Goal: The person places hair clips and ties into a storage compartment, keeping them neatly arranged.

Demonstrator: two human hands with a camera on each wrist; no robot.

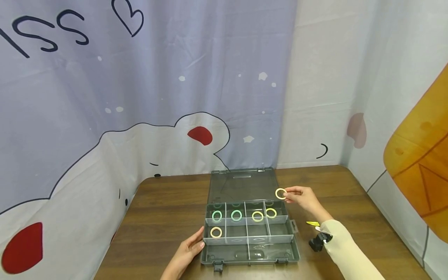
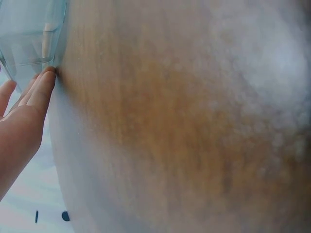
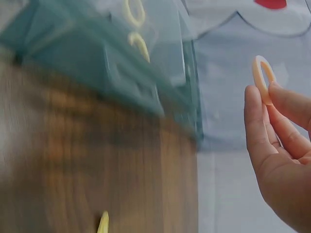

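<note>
A grey see-through divided box (image 1: 266, 254) lies on the table with its lid (image 1: 245, 184) folded back. My right hand (image 1: 302, 197) pinches a cream ring (image 1: 276, 193) between thumb and fingertips, raised beside the lid's right edge; the right wrist view shows this ring (image 3: 257, 73) nearly edge-on. In the back row sit two green rings (image 1: 212, 216) and two yellow rings (image 1: 253, 216), one to each compartment. Another cream ring (image 1: 211, 232) is in the middle row's left compartment. Against the box's left side rests my left hand (image 1: 187, 251), fingers extended; its fingertips (image 2: 47, 73) meet the wall.
A small yellow object (image 1: 313, 223) lies on the wooden table (image 1: 164, 206) right of the box, under the right forearm. A black device (image 1: 318, 242) is at the right wrist. A printed curtain (image 1: 245, 97) hangs behind and around the table.
</note>
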